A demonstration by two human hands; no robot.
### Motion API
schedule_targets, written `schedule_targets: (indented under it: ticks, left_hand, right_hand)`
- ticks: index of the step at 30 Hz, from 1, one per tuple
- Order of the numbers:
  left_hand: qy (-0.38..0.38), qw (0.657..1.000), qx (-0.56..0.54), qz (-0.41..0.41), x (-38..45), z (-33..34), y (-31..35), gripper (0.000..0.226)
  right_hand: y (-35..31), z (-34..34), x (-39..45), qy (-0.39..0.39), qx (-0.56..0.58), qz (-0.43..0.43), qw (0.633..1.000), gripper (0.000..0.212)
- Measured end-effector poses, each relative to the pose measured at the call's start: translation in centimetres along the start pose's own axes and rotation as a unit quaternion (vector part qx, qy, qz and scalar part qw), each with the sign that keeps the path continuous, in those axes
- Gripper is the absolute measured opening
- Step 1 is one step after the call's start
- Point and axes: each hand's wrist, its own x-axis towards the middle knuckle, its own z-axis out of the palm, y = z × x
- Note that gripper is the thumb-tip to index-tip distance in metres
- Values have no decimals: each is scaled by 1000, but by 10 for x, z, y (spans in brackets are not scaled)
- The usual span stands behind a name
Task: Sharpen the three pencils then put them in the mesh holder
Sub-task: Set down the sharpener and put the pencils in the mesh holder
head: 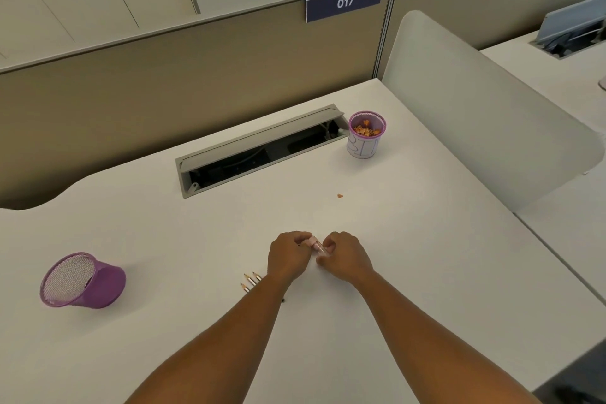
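Both hands, left (pixel 288 256) and right (pixel 344 256), pinching a small pink sharpener (pixel 315 244) over the desk (pixel 426 272), perhaps closing it. Three pencils (pixel 251 280) beside the left wrist, points sharp already; mesh holder (pixel 82 280) tipped over, far left. Better to set holder upright first, then lift pencils together.

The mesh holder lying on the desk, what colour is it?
Purple, seen in the head view: the mesh holder.

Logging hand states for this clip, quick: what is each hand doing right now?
Left hand: fingers curled, gripping one end of the small pink sharpener.
Right hand: fingers curled, pinching the sharpener's other end.
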Motion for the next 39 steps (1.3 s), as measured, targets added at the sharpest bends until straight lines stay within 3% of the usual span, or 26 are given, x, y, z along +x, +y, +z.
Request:
schedule_targets:
  ticks: [6, 11, 18, 25, 39]
  left_hand:
    - [64, 996, 60, 11, 14, -5, 3, 30]
    - [88, 989, 101, 61, 31, -11, 2, 35]
    - [17, 957, 266, 116, 57, -8, -3, 50]
    - [1, 926, 356, 125, 76, 0, -3, 58]
    - [33, 908, 379, 178, 85, 8, -21, 60]
  right_hand:
    - [1, -13, 14, 0, 34, 12, 999, 51]
    - [8, -27, 39, 70, 30, 31, 997, 30]
    - [5, -45, 71, 144, 51, 36, 988, 26]
    - [8, -46, 93, 145, 11, 25, 989, 28]
    - [3, -40, 108, 157, -40, 19, 987, 19]
